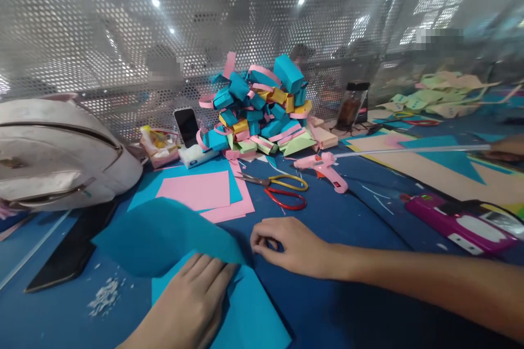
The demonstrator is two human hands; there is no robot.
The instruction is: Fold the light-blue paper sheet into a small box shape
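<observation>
Centrally, we see the left hand [196, 294] laid over blue paper [159, 234] on the table [368, 207], its fingers together and slightly bent; with the thumb hidden, we cannot tell whether it pinches or only presses. The right hand [289, 245], just beside the paper, curls into a loose ring with nothing visible in it; whether the tips meet, we cannot tell. One leaf of the paper lies flat while another bows upward to the left. We judge the paper light, fairly stiff and easily creased, best taken between thumb and fingers along an edge, with a flat palm steadying the rest. Beyond the hands we note scissors [266, 182], pink sheets [196, 188] and a pink glue gun [327, 166]. Farther out, a white packet [198, 156] bears a blue mark, and a purple device [462, 223] carries pale labels; we can read no brand or wording on either.
</observation>
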